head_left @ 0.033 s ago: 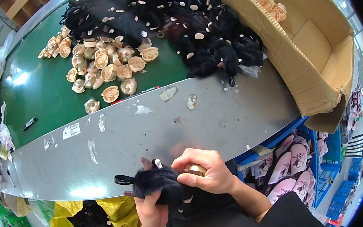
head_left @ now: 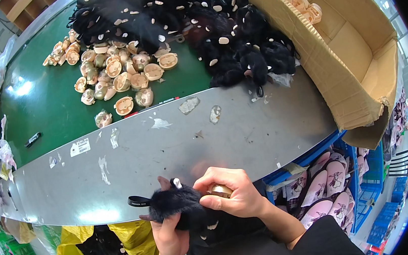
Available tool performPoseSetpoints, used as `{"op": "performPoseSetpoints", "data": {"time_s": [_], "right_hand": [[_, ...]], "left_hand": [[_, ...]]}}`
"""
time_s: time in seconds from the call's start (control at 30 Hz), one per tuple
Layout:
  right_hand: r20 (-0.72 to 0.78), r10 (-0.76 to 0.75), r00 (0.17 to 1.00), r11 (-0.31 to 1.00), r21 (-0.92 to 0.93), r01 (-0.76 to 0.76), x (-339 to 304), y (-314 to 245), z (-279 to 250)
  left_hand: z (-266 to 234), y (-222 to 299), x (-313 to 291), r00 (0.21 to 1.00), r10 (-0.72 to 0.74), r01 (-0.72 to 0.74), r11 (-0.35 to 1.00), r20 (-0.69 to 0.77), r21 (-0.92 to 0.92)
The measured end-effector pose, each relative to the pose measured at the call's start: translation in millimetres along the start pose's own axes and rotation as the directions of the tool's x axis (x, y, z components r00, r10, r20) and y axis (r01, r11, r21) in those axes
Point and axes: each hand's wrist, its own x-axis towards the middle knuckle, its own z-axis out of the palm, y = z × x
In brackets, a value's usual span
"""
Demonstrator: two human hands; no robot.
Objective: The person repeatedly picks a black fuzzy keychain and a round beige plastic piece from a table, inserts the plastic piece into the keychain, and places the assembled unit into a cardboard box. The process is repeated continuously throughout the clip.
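At the near edge of the table, my left hand [head_left: 169, 236] is wrapped round a small black plush toy [head_left: 175, 205], holding it from below. The plush has pinkish ears, a white tip and a black ribbon loop [head_left: 138, 201] sticking out to the left. My right hand [head_left: 237, 192] is closed on a shiny gold, rounded piece [head_left: 220, 190] right beside the plush. Its thumb and forefinger reach the plush's right side; whether they pinch the fur cannot be made out. Part of the gold piece is hidden by the fingers.
Peach plastic face shells [head_left: 122, 81] lie on the green mat [head_left: 55, 120], before a heap of black plush toys [head_left: 222, 28]. A cardboard box [head_left: 330, 76] stands at right. Below are a yellow bag [head_left: 71, 251] of black plush and a blue crate [head_left: 359, 205] with pink printed pieces.
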Motion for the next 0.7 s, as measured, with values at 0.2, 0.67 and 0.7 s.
{"op": "performPoseSetpoints", "data": {"time_s": [0.2,0.67,0.7], "right_hand": [[0.001,0.023,1.0,0.999,0.042,-0.023,-4,4,-5],[-0.037,-0.091,0.995,0.995,-0.049,0.089,8,-4,1],[-0.027,-0.081,0.996,0.995,-0.059,0.079,7,-4,1]], "left_hand": [[4,1,1,0.998,-0.002,0.001,1.0,0.07,0.015],[-1,5,-1,0.982,-0.182,0.174,0.975,0.049,0.137],[2,6,-2,0.981,-0.176,0.161,0.972,0.078,0.173]]}}
